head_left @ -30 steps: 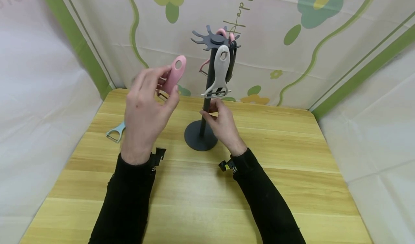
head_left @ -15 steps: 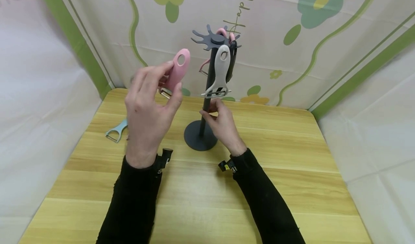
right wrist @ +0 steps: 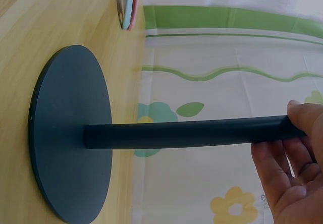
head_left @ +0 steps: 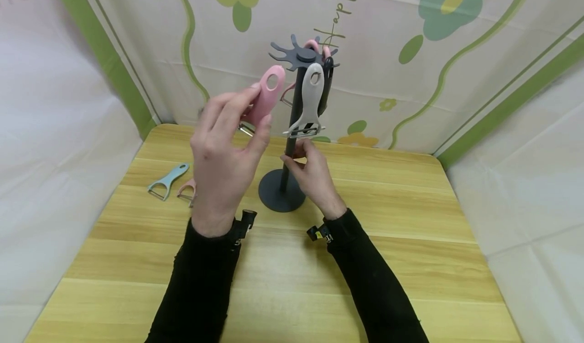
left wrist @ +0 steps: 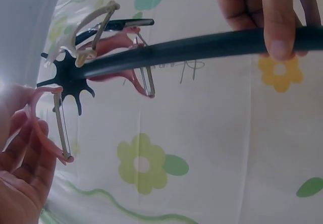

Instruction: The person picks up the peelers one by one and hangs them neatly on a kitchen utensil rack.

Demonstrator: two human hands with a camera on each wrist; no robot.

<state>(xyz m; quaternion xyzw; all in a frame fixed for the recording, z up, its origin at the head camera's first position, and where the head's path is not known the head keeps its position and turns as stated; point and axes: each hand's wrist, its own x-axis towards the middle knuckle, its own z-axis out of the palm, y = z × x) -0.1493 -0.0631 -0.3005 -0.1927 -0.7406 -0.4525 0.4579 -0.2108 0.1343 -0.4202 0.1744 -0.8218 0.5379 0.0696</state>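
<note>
My left hand (head_left: 228, 153) pinches a pink peeler (head_left: 266, 94) by its handle, holed end up and blade end down, just left of a dark rack (head_left: 306, 55). The left wrist view shows the peeler's blade (left wrist: 61, 125) near the rack's prongs. With thumb and fingers my right hand (head_left: 315, 173) grips the rack's pole (right wrist: 192, 133), above the round base (right wrist: 70, 133). From the prongs hang a white peeler (head_left: 312, 94), a black peeler (head_left: 327, 84) and pink ones, such as the pink peeler (left wrist: 116, 42) seen in the left wrist view.
On the wooden table (head_left: 283, 272), left of the stand, lie a light blue peeler (head_left: 169, 181) and another pink peeler (head_left: 187, 190), partly hidden by my left hand. A flower-printed curtain (head_left: 388, 79) rises behind the table's far edge.
My left hand has carried the pink peeler to the right and slightly up, closer to the rack. The pink peeler on the table has come into sight. My right hand stays on the pole.
</note>
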